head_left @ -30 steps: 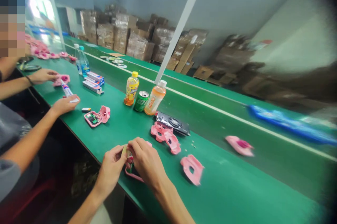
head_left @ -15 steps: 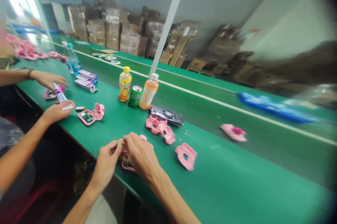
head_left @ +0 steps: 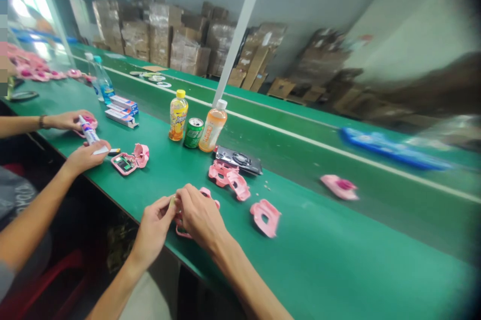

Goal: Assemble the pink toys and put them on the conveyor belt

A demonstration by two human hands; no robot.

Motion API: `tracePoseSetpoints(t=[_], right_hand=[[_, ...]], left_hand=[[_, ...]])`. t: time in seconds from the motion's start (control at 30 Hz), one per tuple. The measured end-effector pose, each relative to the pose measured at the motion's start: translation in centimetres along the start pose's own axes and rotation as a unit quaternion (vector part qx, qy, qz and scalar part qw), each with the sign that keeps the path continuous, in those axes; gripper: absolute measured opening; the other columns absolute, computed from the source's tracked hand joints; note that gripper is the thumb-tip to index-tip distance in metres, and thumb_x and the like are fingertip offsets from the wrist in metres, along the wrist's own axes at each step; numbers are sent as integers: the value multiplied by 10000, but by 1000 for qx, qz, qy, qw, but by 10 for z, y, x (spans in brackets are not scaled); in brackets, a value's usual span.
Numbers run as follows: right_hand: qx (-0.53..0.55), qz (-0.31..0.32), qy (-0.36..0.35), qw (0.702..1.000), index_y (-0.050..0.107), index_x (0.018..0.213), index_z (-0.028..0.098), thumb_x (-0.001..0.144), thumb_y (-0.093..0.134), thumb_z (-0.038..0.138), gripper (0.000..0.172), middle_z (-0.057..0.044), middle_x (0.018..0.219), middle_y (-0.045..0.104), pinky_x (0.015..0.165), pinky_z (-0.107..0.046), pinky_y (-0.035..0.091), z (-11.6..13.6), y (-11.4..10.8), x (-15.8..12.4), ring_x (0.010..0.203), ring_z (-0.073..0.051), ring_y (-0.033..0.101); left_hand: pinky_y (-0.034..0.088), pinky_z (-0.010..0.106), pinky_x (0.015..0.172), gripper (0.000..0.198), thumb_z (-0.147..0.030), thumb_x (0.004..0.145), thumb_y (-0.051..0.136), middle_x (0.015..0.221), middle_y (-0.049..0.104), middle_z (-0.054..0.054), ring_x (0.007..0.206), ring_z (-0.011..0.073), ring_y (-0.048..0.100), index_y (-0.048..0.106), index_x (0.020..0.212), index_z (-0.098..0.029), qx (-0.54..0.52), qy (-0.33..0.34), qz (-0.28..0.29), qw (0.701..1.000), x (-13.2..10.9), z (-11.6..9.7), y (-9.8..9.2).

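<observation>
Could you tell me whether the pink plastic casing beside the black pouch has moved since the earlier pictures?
No, the pink casing stays put relative to the orange drink bottle.

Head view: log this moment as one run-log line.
left hand | right hand | between them: small pale piece | under them: pink plastic case | nearby: pink plastic parts | surface: green bench

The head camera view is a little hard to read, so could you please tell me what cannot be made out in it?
Head view, unclear items:
- The pink part: the left hand and right hand hide most of it.
- The small pale piece: partly hidden by the hands and too small to identify.
- The blue item on the far belt: blurred.
- The pink parts at the far end: blurred and cut off by the left edge.
</observation>
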State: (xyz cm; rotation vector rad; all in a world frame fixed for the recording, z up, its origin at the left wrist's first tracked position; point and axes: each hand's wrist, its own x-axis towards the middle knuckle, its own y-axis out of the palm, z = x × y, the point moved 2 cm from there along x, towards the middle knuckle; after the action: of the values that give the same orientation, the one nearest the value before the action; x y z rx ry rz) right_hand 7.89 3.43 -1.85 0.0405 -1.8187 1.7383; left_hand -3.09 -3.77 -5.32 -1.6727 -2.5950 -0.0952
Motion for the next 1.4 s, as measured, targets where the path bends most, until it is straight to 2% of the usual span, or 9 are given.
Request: tracePoseSetpoints(t=[0.13,0.23,0.37,0.6,0.77,0.87,1.0,1.2,1.4], right_hand=[[9,27,-32,999,550,992,172,966,494,77,113,-42,890,584,471,-276,324,0,0,-3,676,-171,537],[28,10,-50,998,548,982,158,969,455,40,150,-61,927,593,527,-274,400,0,0,-5,732,-179,552],[69,-34,-79,994,557,979,148,1001,418,61,165,-97,994,622,676,-301,507,1,-2,-5,840,-203,581],[97,-78,-51,991,582,1204,158,1036,508,221,194,-124,1080,682,790,-330,562,-9,-7,-7,927,-212,637],[97,-60,-77,990,635,1109,180,1026,477,124,188,-91,1034,697,742,-277,538,-19,-10,-6,866,-176,644],[110,-28,-93,989,638,1049,177,1020,491,112,163,-76,1000,695,748,-265,525,-23,-12,-5,847,-164,633],[102,2,-110,989,635,1035,163,1014,518,116,128,-75,968,690,744,-278,507,-25,-14,-5,834,-172,615],[98,44,-103,989,621,1031,171,989,567,94,102,-41,931,662,751,-250,479,-26,-11,-6,809,-149,582],[61,39,-84,994,608,986,155,980,542,68,109,-49,890,616,672,-258,444,-20,-6,-5,777,-165,550]], left_hand=[[546,335,898,399,-472,815,736,989,787,80,926,252,706,785,1034,-143,-74,-46,-20,996,5,3,0],[537,368,966,339,-386,724,829,979,791,91,963,266,713,794,948,-134,-179,-106,11,978,10,0,-2],[581,403,889,350,-438,730,845,841,773,108,862,258,717,783,811,-103,-294,-153,53,942,14,-7,-7],[590,298,803,352,-445,738,858,854,773,91,826,200,698,809,859,-119,-290,-136,54,946,14,-7,-10],[590,271,713,439,-555,723,835,785,762,81,721,180,688,813,836,-132,-225,-129,72,963,14,-5,-9],[574,248,624,454,-567,716,835,738,747,81,636,159,659,810,799,-121,-205,-133,84,966,13,-5,-8],[566,232,604,447,-567,723,827,731,738,75,623,146,640,808,777,-123,-186,-130,95,969,13,-7,-6],[532,214,525,451,-564,733,811,658,700,60,586,143,618,787,731,-114,-168,-125,97,973,11,-8,-8],[522,225,512,405,-506,750,806,636,680,49,577,149,616,757,707,-106,-172,-122,93,973,10,-7,-7]])
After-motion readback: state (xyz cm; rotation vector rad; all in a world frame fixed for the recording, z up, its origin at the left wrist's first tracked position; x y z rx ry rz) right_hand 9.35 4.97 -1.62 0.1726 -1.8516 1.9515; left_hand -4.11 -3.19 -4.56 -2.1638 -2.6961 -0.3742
